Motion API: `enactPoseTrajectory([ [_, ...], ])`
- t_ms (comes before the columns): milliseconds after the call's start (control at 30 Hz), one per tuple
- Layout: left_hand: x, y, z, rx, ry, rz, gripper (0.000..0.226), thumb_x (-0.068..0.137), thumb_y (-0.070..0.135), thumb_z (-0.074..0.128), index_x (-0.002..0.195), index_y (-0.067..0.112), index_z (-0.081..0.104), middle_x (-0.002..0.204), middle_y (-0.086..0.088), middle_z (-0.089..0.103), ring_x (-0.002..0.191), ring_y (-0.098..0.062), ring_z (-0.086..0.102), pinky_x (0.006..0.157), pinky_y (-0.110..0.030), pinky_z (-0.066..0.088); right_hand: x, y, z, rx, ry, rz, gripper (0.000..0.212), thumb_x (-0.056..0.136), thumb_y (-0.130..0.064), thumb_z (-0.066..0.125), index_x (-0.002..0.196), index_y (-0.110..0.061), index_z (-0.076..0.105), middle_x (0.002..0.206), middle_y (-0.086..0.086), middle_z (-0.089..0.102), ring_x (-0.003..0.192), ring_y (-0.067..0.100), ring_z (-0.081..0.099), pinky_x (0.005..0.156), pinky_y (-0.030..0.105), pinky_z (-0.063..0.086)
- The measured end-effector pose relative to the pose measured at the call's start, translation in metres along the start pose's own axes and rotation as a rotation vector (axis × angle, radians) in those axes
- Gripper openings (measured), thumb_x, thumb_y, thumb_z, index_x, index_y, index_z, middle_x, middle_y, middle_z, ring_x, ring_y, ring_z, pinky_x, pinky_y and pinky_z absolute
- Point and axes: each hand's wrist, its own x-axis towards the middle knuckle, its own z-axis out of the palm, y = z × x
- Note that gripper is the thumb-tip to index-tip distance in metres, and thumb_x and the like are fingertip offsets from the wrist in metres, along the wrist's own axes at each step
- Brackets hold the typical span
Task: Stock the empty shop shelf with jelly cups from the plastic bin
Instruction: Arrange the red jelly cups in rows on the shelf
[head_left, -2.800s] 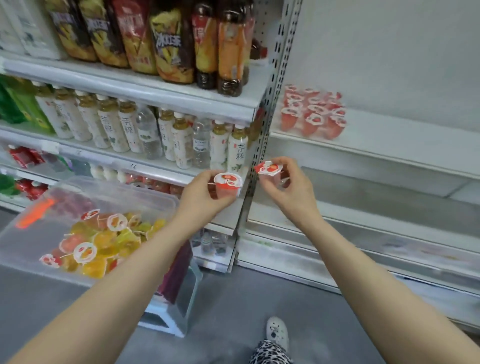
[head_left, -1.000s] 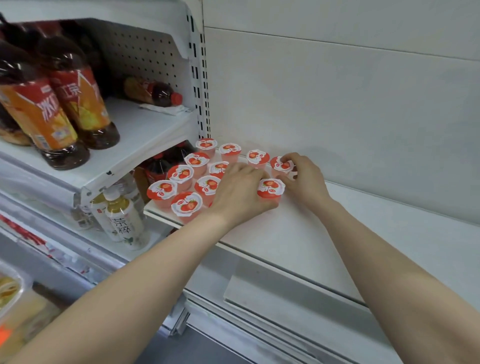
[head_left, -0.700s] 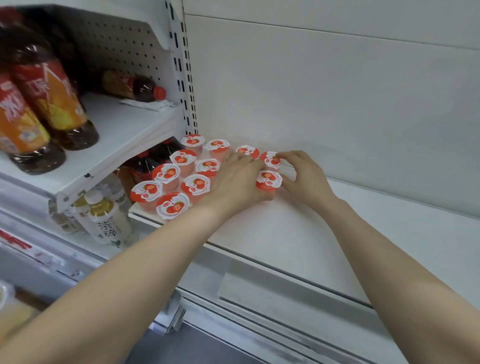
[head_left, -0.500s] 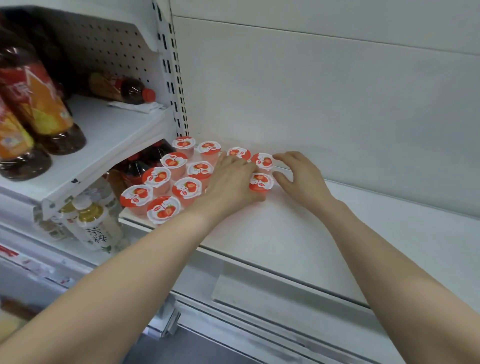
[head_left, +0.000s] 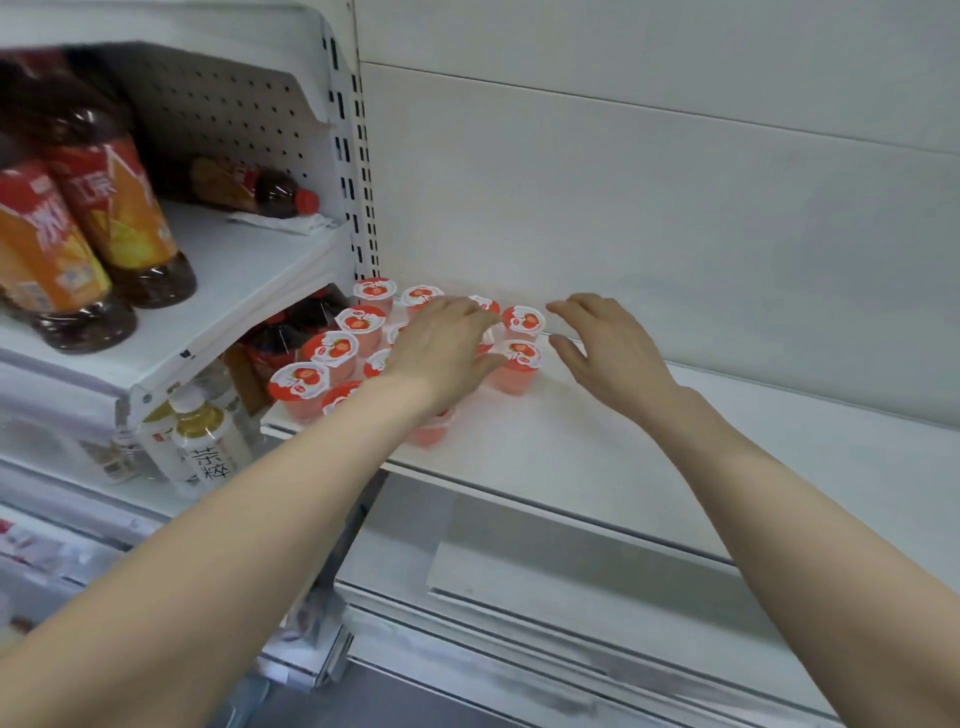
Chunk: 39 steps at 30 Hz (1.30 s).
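Several red strawberry jelly cups (head_left: 332, 349) stand in rows at the left end of the white shelf (head_left: 597, 457). My left hand (head_left: 447, 348) hovers over the cluster with relaxed fingers, hiding some cups, its fingertips close to the rightmost front cup (head_left: 519, 364). My right hand (head_left: 608, 348) is just right of the two rightmost cups, fingers spread and holding nothing, a small gap from the back cup (head_left: 523, 320). The plastic bin is out of view.
The shelf stretches bare to the right of the cups. A perforated upright (head_left: 358, 171) divides it from the left bay, where large tea bottles (head_left: 104, 208) stand above small drink bottles (head_left: 202, 447). More white shelves (head_left: 571, 582) lie below.
Both hands carried a cup from low down up to the shelf, set them at the right of the cluster and let go. My right hand has drawn back slightly to the right.
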Motion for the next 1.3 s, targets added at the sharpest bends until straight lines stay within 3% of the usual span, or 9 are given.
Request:
enactPoseTrajectory([
  [300, -0.092, -0.05, -0.059, 0.08, 0.168, 0.049, 0.046, 0.091, 0.041, 0.058, 0.133, 0.021, 0.055, 0.129, -0.002, 0.058, 0.123, -0.025, 0.046, 0.103, -0.036, 0.036, -0.035, -0.103, -0.029, -0.097, 0.072, -0.099, 0.041, 0.093, -0.026, 0.061, 0.132, -0.012, 0.059, 0.125, 0.012, 0.061, 0.111, 0.036, 0.056, 0.092, 0.045, 0.048],
  [500, -0.202, -0.114, -0.095, 0.108, 0.288, 0.046, 0.04, 0.089, 0.033, 0.062, 0.125, 0.015, 0.06, 0.118, -0.004, 0.061, 0.115, -0.026, 0.049, 0.097, -0.037, 0.041, -0.062, -0.22, -0.013, -0.129, 0.134, -0.244, 0.041, 0.094, -0.032, 0.047, 0.126, -0.009, 0.061, 0.119, 0.012, 0.063, 0.108, 0.036, 0.058, 0.093, 0.044, 0.046],
  [633, -0.283, -0.174, -0.103, 0.135, 0.333, -0.003, 0.038, 0.087, 0.026, 0.066, 0.121, 0.011, 0.063, 0.112, -0.008, 0.063, 0.109, -0.031, 0.054, 0.096, -0.04, 0.042, -0.083, -0.305, 0.013, -0.088, 0.134, -0.336, 0.039, 0.093, -0.026, 0.054, 0.128, -0.008, 0.06, 0.121, 0.012, 0.062, 0.108, 0.034, 0.057, 0.091, 0.045, 0.048],
  [733, -0.354, -0.218, -0.092, 0.134, 0.32, -0.102, 0.038, 0.086, 0.027, 0.065, 0.121, 0.012, 0.063, 0.112, -0.008, 0.064, 0.107, -0.031, 0.054, 0.094, -0.037, 0.041, -0.103, -0.365, 0.048, -0.021, 0.111, -0.383, 0.038, 0.095, -0.025, 0.054, 0.128, -0.007, 0.06, 0.122, 0.013, 0.061, 0.109, 0.034, 0.057, 0.093, 0.042, 0.044],
  [900, -0.477, -0.282, -0.066, 0.096, 0.211, -0.349, 0.036, 0.084, 0.024, 0.066, 0.119, 0.012, 0.065, 0.11, -0.008, 0.065, 0.105, -0.032, 0.057, 0.094, -0.034, 0.037, -0.128, -0.468, 0.121, 0.138, 0.034, -0.508, 0.038, 0.097, -0.027, 0.047, 0.125, -0.006, 0.062, 0.119, 0.014, 0.062, 0.102, 0.035, 0.059, 0.087, 0.043, 0.049],
  [1033, -0.556, -0.324, -0.049, 0.062, 0.119, -0.584, 0.037, 0.078, 0.019, 0.077, 0.114, 0.011, 0.068, 0.105, -0.01, 0.066, 0.101, -0.035, 0.06, 0.087, -0.041, 0.05, -0.136, -0.54, 0.175, 0.251, -0.069, -0.608, 0.037, 0.094, -0.026, 0.049, 0.122, -0.008, 0.065, 0.115, 0.012, 0.064, 0.102, 0.032, 0.06, 0.087, 0.042, 0.052],
  [1300, -0.615, -0.399, -0.045, 0.011, 0.086, -0.939, 0.034, 0.089, 0.023, 0.067, 0.123, 0.016, 0.065, 0.119, -0.005, 0.063, 0.114, -0.03, 0.054, 0.09, -0.043, 0.051, -0.089, -0.631, 0.262, 0.321, -0.386, -0.711, 0.037, 0.091, -0.021, 0.062, 0.128, -0.014, 0.061, 0.12, 0.005, 0.063, 0.106, 0.028, 0.061, 0.088, 0.036, 0.05],
])
